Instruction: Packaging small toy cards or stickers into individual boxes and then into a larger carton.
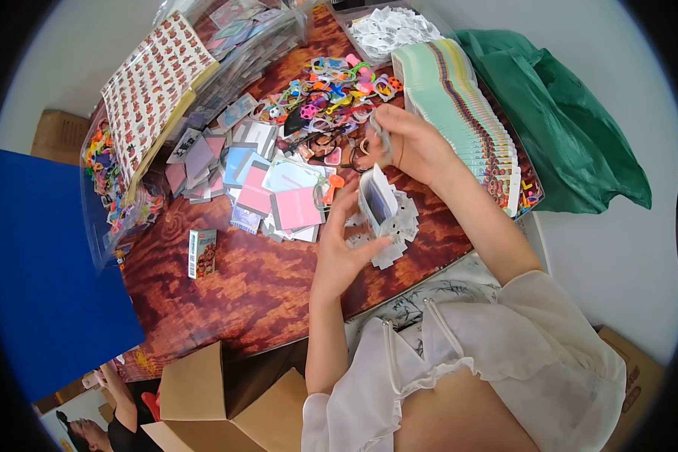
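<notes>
Though close, right hand (416,145) beyond left (340,252)

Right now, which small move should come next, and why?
Probably bring the right hand to the small open carton: the left hand holds it with its opening showing, and the right hand, seemingly pinching a blurred greyish item, is close by.

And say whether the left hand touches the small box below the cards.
No, the small box rests on the table apart from the left hand.
</notes>
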A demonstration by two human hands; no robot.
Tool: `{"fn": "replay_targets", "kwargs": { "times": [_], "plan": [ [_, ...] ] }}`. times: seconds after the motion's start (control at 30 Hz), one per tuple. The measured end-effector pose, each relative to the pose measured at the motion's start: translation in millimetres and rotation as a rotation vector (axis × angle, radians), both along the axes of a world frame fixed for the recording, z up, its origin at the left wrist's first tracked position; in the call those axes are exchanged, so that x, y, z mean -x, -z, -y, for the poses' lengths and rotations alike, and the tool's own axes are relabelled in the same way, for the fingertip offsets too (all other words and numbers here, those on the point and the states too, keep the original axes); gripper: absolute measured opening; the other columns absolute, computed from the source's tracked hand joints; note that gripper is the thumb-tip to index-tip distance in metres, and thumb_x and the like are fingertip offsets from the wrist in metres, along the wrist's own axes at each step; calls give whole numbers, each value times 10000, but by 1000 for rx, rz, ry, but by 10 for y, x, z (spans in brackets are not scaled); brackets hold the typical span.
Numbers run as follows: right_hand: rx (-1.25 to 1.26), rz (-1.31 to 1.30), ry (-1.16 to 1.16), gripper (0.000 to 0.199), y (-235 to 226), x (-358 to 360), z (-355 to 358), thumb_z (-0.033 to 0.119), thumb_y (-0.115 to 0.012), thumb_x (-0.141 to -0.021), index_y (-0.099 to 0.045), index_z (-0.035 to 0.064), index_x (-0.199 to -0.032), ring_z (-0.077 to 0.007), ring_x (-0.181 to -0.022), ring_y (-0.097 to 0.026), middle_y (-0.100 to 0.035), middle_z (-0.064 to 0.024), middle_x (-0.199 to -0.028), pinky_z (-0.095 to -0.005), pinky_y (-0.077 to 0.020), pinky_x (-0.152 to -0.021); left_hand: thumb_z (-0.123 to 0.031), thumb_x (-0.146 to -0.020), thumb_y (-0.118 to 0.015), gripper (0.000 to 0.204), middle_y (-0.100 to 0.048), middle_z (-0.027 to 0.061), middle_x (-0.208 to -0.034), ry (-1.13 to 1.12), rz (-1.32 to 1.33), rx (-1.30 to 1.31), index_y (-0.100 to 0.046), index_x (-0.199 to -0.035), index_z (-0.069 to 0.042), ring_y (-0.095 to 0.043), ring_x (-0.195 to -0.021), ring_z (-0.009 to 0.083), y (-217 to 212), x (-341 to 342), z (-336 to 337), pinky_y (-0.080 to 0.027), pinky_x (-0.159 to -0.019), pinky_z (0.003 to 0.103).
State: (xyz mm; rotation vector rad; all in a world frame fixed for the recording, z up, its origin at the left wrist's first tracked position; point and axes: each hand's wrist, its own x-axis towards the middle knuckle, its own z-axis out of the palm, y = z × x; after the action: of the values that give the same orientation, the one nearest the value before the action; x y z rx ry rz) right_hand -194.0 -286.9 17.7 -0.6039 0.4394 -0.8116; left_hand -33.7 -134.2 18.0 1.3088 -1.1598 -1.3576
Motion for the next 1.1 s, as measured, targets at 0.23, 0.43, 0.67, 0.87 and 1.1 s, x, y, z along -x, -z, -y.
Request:
{"fn": "replay_targets", "kwargs": {
  "times": [0.23, 0.43, 0.67, 0.87, 1.1],
  "plan": [
    [904, -981, -62, 196, 200, -743, 255, 215, -659, -864, -675, 24, -901, -216, -710, -637, -672, -101, -806, -350, -486, -627, -64, -704, -843, 733, -609, 96, -1084, -313, 82, -128, -469, -1331, -3, -609, -898, 146, -97, -166, -480, -515, -749, 281],
    [1244, -1373, 117, 229, 373, -1065, 187, 272, -679, -804, -701, 47, -847, -331, -809, -653, -689, -153, -860, -405, -513, -701, -90, -687, -848, 701, -591, 169, -1153, -542, 451, -105, -504, -1288, 25, -579, -1053, 274, 21, -384, -653, -468, -918, 381],
    [564, -681, -322, 168, -193, -653, -242, 150, -711, -852, -701, 44, -982, -74, -747, -598, -654, -13, -804, -249, -479, -667, -80, -693, -820, 675, -574, 195, -1189, -469, 845, -2, -500, -1281, -1, -520, -1117, 379, -108, -435, -734, -422, -958, 444],
    [872, -874, -278, 120, -270, -758, -769, 141, -674, -883, -647, 38, -938, -155, -750, -645, -664, -63, -841, -297, -494, -651, -101, -698, -825, 697, -574, 192, -1189, -458, 873, 3, -479, -1297, -16, -521, -1113, 378, -80, -328, -702, -425, -942, 450],
    [1430, -1001, -218, 148, -158, -780, -920, 137, -616, -880, -678, 44, -976, -286, -760, -649, -615, -102, -848, -411, -500, -651, -110, -710, -829, 714, -561, 207, -1205, -485, 843, -27, -461, -1312, -1, -527, -1123, 387, -39, -268, -717, -435, -942, 454]
  ]
}}
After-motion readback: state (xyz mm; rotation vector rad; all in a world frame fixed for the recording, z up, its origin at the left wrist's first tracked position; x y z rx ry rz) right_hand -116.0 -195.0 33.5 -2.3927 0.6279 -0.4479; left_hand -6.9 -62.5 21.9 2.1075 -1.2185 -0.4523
